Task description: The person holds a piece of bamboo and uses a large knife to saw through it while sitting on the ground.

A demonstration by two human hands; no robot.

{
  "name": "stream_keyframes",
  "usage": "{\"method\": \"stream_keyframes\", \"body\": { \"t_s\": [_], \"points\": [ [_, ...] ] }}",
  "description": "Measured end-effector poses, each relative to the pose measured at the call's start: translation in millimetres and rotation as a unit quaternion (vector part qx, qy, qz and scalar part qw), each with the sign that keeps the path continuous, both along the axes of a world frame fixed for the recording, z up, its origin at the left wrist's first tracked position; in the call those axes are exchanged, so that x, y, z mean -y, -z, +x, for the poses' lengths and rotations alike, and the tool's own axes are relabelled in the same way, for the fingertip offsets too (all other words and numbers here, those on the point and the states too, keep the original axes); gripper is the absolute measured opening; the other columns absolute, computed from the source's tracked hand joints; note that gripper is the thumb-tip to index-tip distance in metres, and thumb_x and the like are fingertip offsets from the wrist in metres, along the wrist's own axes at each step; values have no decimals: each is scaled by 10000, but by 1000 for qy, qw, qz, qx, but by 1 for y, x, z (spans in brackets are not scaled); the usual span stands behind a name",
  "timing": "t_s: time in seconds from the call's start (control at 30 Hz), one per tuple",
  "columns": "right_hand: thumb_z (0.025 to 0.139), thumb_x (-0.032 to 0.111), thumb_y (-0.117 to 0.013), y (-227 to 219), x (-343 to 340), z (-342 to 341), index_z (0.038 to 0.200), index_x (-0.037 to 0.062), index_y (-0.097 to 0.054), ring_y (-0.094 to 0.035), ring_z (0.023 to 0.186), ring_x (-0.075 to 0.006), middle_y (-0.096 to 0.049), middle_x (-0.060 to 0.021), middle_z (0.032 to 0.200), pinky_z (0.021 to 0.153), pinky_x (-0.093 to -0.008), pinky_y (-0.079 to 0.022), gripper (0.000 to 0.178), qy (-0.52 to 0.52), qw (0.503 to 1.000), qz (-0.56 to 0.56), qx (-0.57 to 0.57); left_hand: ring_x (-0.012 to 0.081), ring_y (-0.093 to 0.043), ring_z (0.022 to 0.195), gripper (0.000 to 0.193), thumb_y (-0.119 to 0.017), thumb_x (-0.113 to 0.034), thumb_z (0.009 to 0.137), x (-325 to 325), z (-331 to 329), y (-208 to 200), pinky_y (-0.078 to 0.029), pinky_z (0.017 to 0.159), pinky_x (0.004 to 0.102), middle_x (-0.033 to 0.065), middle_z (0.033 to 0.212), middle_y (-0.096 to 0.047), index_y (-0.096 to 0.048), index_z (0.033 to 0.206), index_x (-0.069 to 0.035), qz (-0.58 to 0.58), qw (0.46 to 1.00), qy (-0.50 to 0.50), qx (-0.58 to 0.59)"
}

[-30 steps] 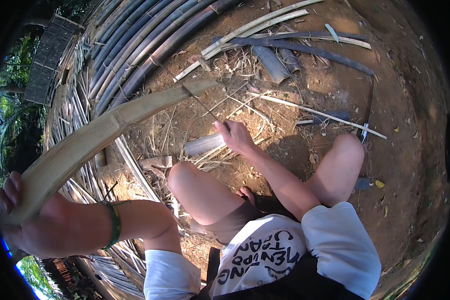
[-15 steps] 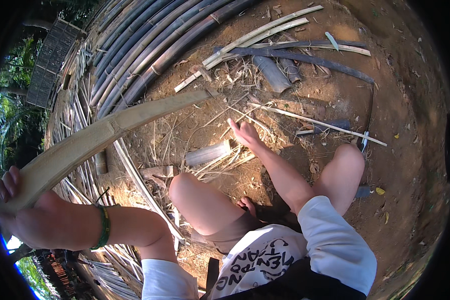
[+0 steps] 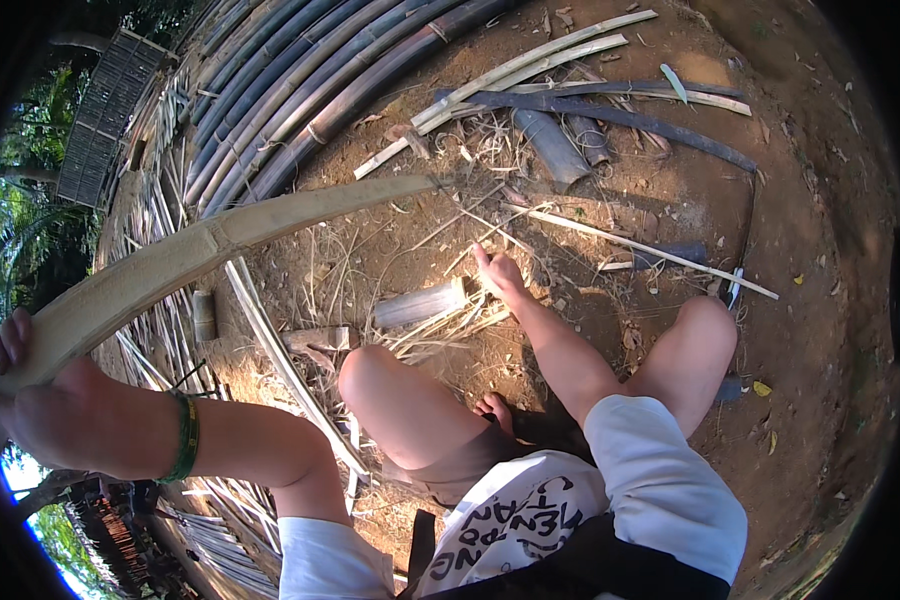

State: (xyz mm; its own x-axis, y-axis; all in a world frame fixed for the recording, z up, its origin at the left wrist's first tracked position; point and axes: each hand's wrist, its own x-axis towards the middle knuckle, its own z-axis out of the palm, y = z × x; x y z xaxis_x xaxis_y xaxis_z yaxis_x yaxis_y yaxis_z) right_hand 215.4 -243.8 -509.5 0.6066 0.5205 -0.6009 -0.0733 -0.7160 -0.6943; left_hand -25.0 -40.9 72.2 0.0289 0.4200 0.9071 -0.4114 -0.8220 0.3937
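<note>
A long, pale half-split bamboo strip [image 3: 220, 238] slants across the left side, its hollow inner face and a node ridge showing. My left hand [image 3: 15, 360] has its fingers wrapped round the near end, by the left rim of the view. The strip's far end rises toward the middle, above the ground. My right hand [image 3: 500, 275] is closed in front of my knees, its thumb stretched forward, apart from the strip. What it holds, if anything, I cannot make out. Below it lies a short bamboo section [image 3: 420, 304] beside pale shavings [image 3: 460, 332].
Dark bamboo poles [image 3: 340, 90] lie stacked at the far left. Split strips [image 3: 540, 60] and short dark pieces [image 3: 550, 148] lie on the earth ahead. A thin stick [image 3: 650, 250] lies to the right, a knife-like tool [image 3: 736, 285] beside my right knee. Loose slats [image 3: 155, 270] cover the left.
The bamboo strip's far end has shifted slightly right, while my left hand has moved up a little in the view. My right hand sits slightly farther right and lower.
</note>
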Motion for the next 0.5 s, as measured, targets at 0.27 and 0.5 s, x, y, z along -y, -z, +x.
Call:
{"method": "stream_keyframes", "body": {
  "t_s": [0.27,0.5],
  "points": [
    [959,651,-330,-44,1,-23,800,-6,-637,-662,733,-372,-649,-227,715,697,-480,-502,742,-43,974,172,144,387,-610,966,382,-357,-211,1034,-31,-42,-12,-553,921,504,249,1011,-498,-405,1086,163,6,997,19,-76],
    [909,757,-274,1,-9,11,1026,-83,-639,-674,671,-245,-635,-167,636,803,-427,-536,924,50,997,-38,49,261,-476,790,284,-411,-196,1011,29,41,5,-485,749,416,171,904,-435,-432,978,86,-38,997,65,13]
  ]
}}
